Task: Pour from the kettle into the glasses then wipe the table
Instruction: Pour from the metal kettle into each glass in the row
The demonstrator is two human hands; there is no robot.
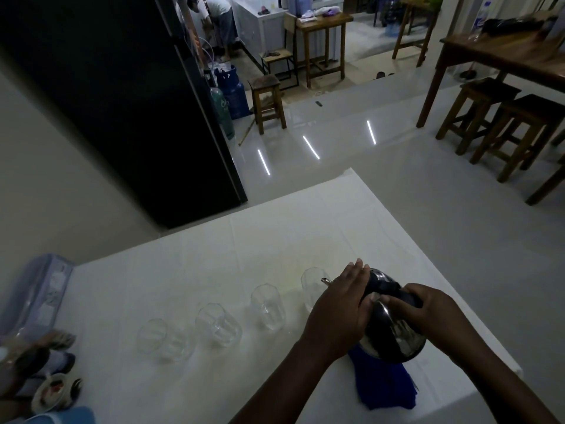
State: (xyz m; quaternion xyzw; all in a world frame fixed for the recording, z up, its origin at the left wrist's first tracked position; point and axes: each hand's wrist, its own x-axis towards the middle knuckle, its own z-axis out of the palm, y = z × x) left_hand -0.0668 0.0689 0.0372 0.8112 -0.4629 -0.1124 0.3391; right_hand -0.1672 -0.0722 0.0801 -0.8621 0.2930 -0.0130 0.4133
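Your right hand (pixel 428 307) grips the handle of the shiny steel kettle (pixel 394 328), tilted above the blue cloth (pixel 385 387) near the table (pixel 214 264)'s right edge. Your left hand (pixel 339 307) lies flat-fingered against its lid. The spout is at the rightmost of four clear glasses (pixel 267 307), with bare white tabletop beyond the row. The print on the green cylinder (pixel 223 111) is too blurred to read.

– What can you see of yourself?
– My left hand (pixel 339 307) and right hand (pixel 428 310), both bare, the fingers (pixel 356 270) long and slim.
– And back from the fingers?
– My left forearm (pixel 290 377) and right forearm (pixel 495 377), uncovered as far as they show. One thumbnail (pixel 374 298) shows on the left; dimness hides finer detail.
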